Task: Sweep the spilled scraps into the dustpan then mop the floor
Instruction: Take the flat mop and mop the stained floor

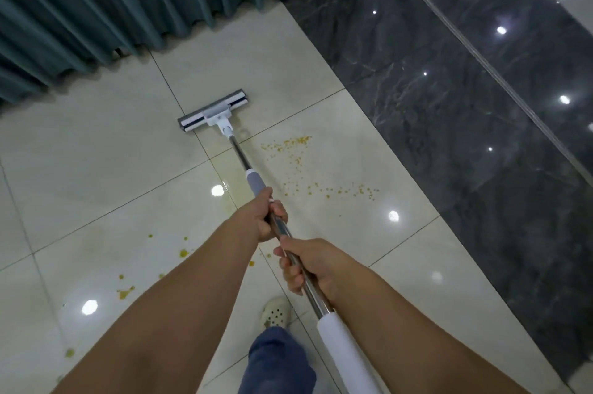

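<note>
A flat mop with a grey and white head (213, 113) rests on the cream tile floor (96, 169), its steel handle (239, 153) running back toward me. My left hand (268, 217) grips the handle just below its grey sleeve. Lower on the shaft, my right hand (308, 265) holds it above the white foam grip (343, 352). Small yellow scraps (298, 149) lie scattered to the right of the handle, more crumbs (349, 191) nearer me. Larger yellow bits and smears (125, 292) sit on the tiles at lower left. No dustpan is in view.
A teal pleated curtain (112, 2) hangs along the far left, touching the floor. A dark marble strip (465, 88) runs diagonally on the right. My foot in a pale perforated clog (276, 313) and a blue trouser leg (279, 361) are below my hands.
</note>
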Motion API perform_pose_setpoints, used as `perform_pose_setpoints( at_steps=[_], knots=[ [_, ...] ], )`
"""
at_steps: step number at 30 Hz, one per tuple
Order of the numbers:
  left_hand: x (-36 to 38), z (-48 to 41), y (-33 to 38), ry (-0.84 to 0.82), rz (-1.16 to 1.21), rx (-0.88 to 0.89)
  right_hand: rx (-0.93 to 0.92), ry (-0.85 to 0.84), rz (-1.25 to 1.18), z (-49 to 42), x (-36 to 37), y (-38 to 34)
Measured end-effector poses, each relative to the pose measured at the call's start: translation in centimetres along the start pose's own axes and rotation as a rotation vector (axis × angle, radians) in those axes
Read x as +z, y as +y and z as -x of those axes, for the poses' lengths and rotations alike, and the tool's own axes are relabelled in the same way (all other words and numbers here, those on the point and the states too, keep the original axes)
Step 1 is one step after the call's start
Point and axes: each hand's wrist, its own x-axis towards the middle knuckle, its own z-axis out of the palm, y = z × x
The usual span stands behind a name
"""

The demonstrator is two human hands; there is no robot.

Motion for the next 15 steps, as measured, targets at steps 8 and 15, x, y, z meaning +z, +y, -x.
perform_pose_setpoints(
  at_steps=[8, 15],
  knots=[
    [2.0, 3.3, -17.3, -0.002, -0.046, -0.077, 0.005, 0.093, 0.075, 8.6, -11.6, 10.4],
    [3.3, 6.9, -37.4, 0.000, -0.093, -0.107, 0.022, 0.128, 0.024, 18.4, -23.8, 22.7]
  ],
)
